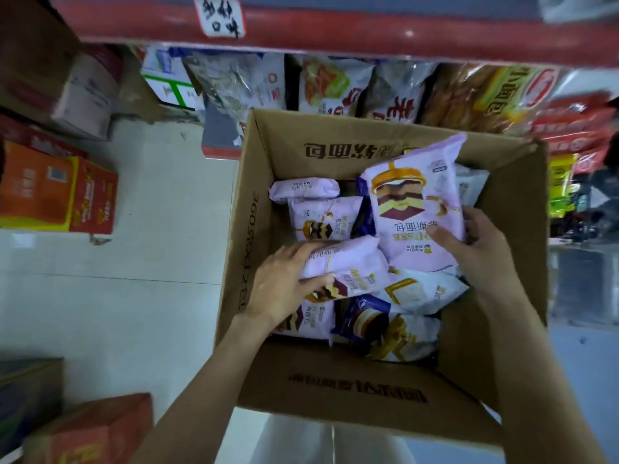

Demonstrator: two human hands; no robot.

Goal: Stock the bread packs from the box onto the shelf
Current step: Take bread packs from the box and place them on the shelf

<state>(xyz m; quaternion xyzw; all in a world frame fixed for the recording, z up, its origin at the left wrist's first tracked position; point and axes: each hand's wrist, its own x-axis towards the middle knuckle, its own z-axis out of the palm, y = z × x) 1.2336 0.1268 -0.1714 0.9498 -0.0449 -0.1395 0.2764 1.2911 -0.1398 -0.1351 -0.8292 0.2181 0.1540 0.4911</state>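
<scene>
A: How many bread packs in the box [335, 390]?

B: Five purple ones show: one raised pack [415, 202] at the right, one low pack [345, 266] at the left, two more [323, 217] behind it by the far wall, and one [311, 319] under the left wrist. Two white packs [418, 293] and a dark blue one [361, 318] lie toward the near side. More may be buried; I can't tell.

A: And the hands?

B: The right hand [469, 249] grips the raised pack by its lower right edge, thumb on the front, fingers curled behind. The left hand [284, 283] holds the low pack, fingers over its top, thumb against its front.

A: The shelf?

B: The red shelf [335, 31] crosses above the box, with a handwritten label [219, 16]. Bagged bread [485, 95] sits beneath it. Red and orange cartons [60, 192] stand on the floor [150, 262] at left.
</scene>
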